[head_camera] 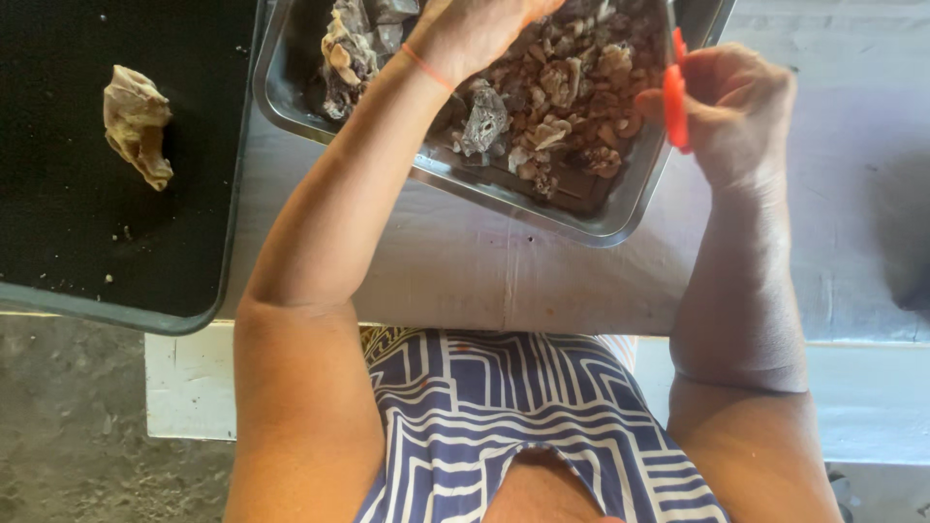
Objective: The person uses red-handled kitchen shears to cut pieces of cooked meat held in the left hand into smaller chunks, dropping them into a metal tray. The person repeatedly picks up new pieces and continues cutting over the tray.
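Observation:
A steel tray (620, 208) holds a heap of brown and grey cut pieces (567, 92). My left hand (465, 29) reaches into the tray's upper middle, fingers bent over the pieces; a thin red band circles its wrist. Whether it grips a piece is hidden at the frame's top edge. My right hand (741, 102) hovers at the tray's right rim, closed around a red-handled tool (675, 97), likely scissors. Only the red handle shows.
A black tray (58, 261) lies at the left with one pale crumpled piece (136, 121) on it. Both trays rest on a grey cloth-covered table (465, 281). A blue and white patterned garment fills the bottom middle. Bare ground shows at the lower left.

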